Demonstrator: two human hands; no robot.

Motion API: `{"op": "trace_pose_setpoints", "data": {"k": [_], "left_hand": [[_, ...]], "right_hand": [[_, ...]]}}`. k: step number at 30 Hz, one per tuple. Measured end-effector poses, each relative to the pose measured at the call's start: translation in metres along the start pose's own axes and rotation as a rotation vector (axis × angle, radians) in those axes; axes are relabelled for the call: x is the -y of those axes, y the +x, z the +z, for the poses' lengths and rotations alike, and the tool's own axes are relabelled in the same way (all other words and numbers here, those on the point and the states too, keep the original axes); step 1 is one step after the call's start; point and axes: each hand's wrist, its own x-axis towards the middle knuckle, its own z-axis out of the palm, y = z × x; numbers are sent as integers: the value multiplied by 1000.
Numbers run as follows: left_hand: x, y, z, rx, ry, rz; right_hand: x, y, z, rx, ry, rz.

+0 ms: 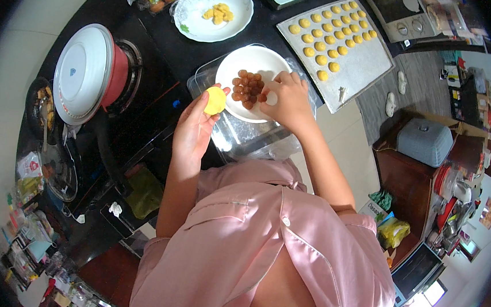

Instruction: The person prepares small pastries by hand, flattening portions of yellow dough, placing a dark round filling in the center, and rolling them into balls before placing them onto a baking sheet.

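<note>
One fisheye view looks steeply down from the wearer's head, facing forward over the chest and forearms onto a dark counter (167,43) close below. Straight edges bow toward the rim, where the room's floor and shelves seem farther off, though too warped to judge.

Glossy white plate (252,62), matt grey metal tray (359,70), smooth yellow dough disc (215,100), perhaps soft.

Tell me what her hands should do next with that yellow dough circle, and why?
Probably the right hand lifts one brown ball from the white bowl and sets it on the flat yellow dough disc in the left hand. The disc lies open with nothing on it, and the right fingers are already at the pile.
</note>
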Motion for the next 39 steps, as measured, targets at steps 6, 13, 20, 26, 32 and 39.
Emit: {"op": "trace_pose_setpoints", "data": {"k": [6, 13, 20, 26, 32, 39], "left_hand": [[-2, -4, 10, 50, -127, -64], [-5, -12, 38, 176, -32, 47], [-9, -15, 39, 161, -43, 24], [3, -20, 52, 9, -54, 94], [12, -19, 50, 26, 17, 121], [3, -24, 55, 1, -78, 170]], "right_hand": [[30, 7, -38, -147, 460, -38], [58, 3, -43, -229, 364, -217], [55, 1, -51, -216, 551, -185], [71, -19, -27, -82, 1294, 305], [71, -20, -12, -186, 1183, 318], [58, -20, -19, -116, 1224, 180]]}}
